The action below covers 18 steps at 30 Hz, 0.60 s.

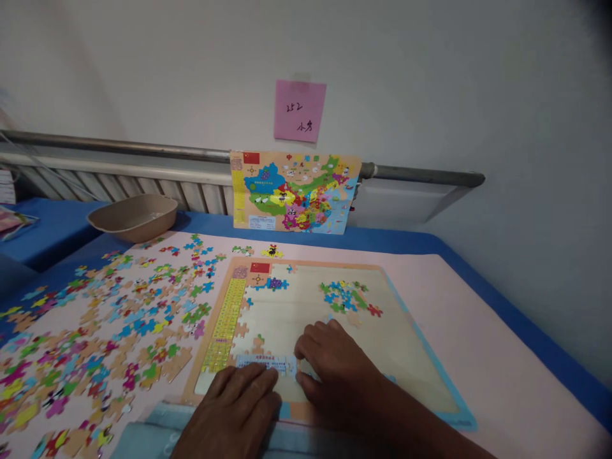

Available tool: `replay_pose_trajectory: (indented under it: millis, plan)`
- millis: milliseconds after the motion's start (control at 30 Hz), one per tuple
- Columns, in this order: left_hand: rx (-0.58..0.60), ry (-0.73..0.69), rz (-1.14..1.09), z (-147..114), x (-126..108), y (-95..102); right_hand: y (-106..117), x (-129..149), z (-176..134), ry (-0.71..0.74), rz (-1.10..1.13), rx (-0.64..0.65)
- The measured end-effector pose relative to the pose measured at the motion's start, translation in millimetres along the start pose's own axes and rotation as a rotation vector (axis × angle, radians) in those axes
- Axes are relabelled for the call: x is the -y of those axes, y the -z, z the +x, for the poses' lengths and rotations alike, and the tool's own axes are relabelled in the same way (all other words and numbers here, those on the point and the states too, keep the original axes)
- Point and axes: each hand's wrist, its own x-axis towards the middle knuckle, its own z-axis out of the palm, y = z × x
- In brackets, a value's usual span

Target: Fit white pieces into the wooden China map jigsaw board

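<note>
L hand (pixel 239 405) lay flat, fingers stretched over the text strip (pixel 283 361) in the puzzle frame (pixel 459 417); R hand (pixel 329 363) was curled at its R end, thumb apart, contents: couldn't tell. Step was prob. fitting pcs (pixel 258 346); next move called for exact alignment.

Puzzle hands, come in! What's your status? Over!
Left hand flat at the text panel; right hand curled at its right end. Puzzle board mostly bare. Loose pieces spread left, blocking neither hand.
</note>
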Motion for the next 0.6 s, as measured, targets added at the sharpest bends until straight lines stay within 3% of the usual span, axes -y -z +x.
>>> replay_pose_trajectory:
  millis: [333, 600]
  plan:
    - [-0.048, 0.049, -0.010, 0.7, -3.0, -1.4, -0.1, 1.9, -0.1, -0.033, 0.014, 0.023]
    - [0.014, 0.013, 0.009, -0.1, -0.4, -0.3, -3.9, -1.9, -1.1, -0.007, 0.025, -0.016]
